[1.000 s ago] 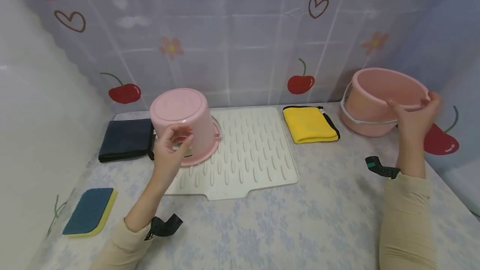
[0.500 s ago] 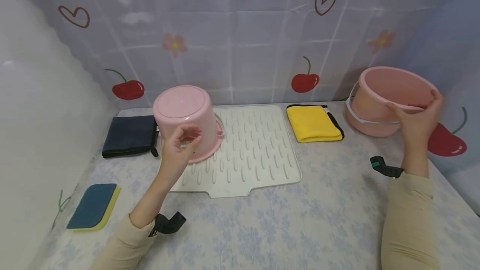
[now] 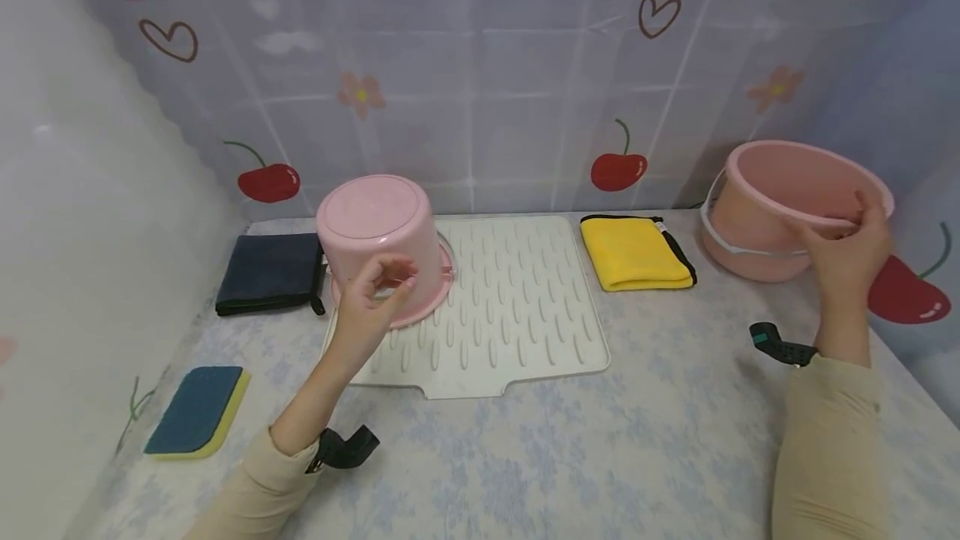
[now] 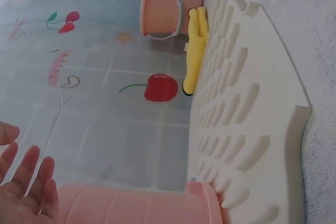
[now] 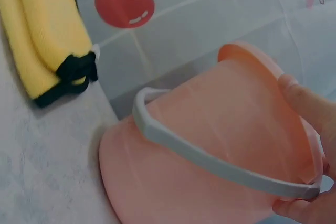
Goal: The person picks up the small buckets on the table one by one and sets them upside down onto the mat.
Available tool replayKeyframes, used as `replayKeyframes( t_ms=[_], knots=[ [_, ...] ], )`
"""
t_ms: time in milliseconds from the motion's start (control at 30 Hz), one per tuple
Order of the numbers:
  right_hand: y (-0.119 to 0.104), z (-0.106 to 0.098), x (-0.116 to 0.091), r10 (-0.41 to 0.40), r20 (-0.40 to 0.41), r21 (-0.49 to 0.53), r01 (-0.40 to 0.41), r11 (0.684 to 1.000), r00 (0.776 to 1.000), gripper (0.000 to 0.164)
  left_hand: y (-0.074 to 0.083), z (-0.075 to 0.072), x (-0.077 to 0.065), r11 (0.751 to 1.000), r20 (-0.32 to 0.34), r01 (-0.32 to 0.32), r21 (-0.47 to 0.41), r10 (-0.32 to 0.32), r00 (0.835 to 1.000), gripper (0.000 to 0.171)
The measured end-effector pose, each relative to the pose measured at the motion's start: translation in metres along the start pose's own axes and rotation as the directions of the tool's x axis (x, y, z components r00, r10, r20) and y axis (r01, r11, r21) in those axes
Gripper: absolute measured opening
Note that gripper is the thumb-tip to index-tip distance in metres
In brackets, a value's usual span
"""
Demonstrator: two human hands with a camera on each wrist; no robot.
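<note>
Grip L (image 3: 364, 305), apart, shifted rightwd nr upturned bkt (image 3: 375, 211); grip R (image 3: 857, 253) clamped on other bkt (image 3: 753, 227).

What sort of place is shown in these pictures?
Probably a household cleaning area, though the exact room is unclear. A sponge, a folded yellow cloth and an upturned pink bucket suggest it.

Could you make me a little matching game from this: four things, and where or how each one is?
1. Left bucket
2. Right bucket
3. Yellow cloth
4. Sponge

A. Folded, to the right of the white mat
B. Upside down on the white mat
C. Blue-green on top, yellow below
D. Rim held by the right hand

Pairs: 1-B, 2-D, 3-A, 4-C
</note>
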State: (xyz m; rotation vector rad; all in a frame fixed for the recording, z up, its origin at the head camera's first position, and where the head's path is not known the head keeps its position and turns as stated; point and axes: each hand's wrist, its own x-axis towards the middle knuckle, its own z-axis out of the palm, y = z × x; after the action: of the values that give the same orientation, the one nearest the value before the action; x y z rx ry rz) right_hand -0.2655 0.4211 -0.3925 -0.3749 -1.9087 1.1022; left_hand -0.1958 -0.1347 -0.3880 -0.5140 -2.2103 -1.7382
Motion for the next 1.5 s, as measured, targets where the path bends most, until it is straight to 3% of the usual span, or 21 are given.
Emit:
replayKeyframes(
  t_ms=[267,500,767,933,1033,1133,1233,1300,1400,1500],
  knots=[
    [0.002,0.005,-0.001,0.005,-0.066,0.039,-0.002,0.999,0.998,0.07,0.001,-0.003,0.0,0.999,0.017,-0.013,0.04,0.012,1.0,0.026],
    [-0.024,0.003,-0.006,-0.035,-0.099,0.02,0.037,0.999,0.995,0.066,0.0,-0.004,0.0,0.998,0.033,-0.034,0.061,0.032,0.999,0.025],
    [-0.07,0.008,-0.014,-0.094,-0.026,0.108,0.096,0.989,0.995,0.066,-0.002,-0.004,0.0,0.997,0.054,-0.037,0.074,0.034,0.998,0.025],
    [-0.097,0.012,-0.026,-0.163,0.099,0.296,0.128,0.947,0.982,0.067,-0.001,-0.002,-0.001,0.997,0.057,-0.008,0.076,0.004,0.998,0.025],
    [-0.112,0.015,-0.036,-0.218,0.203,0.378,0.129,0.917,0.955,0.07,-0.002,0.0,0.0,0.997,0.068,-0.006,0.08,0.001,0.998,0.025],
    [-0.125,0.02,-0.048,-0.27,0.304,0.455,0.109,0.884,0.914,0.072,-0.003,0.0,-0.001,0.996,0.078,-0.019,0.089,0.012,0.997,0.026],
    [-0.135,0.028,-0.06,-0.343,0.389,0.582,0.06,0.811,0.855,0.074,-0.005,0.001,-0.001,0.995,0.082,-0.033,0.099,0.025,0.996,0.025],
    [-0.141,0.032,-0.069,-0.394,0.435,0.668,0.003,0.744,0.81,0.075,-0.006,0.002,-0.002,0.995,0.083,-0.036,0.098,0.028,0.996,0.026],
    [-0.148,0.037,-0.08,-0.461,0.477,0.744,-0.065,0.665,0.748,0.076,-0.007,0.003,-0.002,0.995,0.091,-0.047,0.087,0.039,0.995,0.027],
    [-0.155,0.04,-0.089,-0.499,0.51,0.789,-0.149,0.596,0.701,0.074,-0.007,0.004,-0.001,0.995,0.102,-0.065,0.073,0.057,0.993,0.03]
  ],
)
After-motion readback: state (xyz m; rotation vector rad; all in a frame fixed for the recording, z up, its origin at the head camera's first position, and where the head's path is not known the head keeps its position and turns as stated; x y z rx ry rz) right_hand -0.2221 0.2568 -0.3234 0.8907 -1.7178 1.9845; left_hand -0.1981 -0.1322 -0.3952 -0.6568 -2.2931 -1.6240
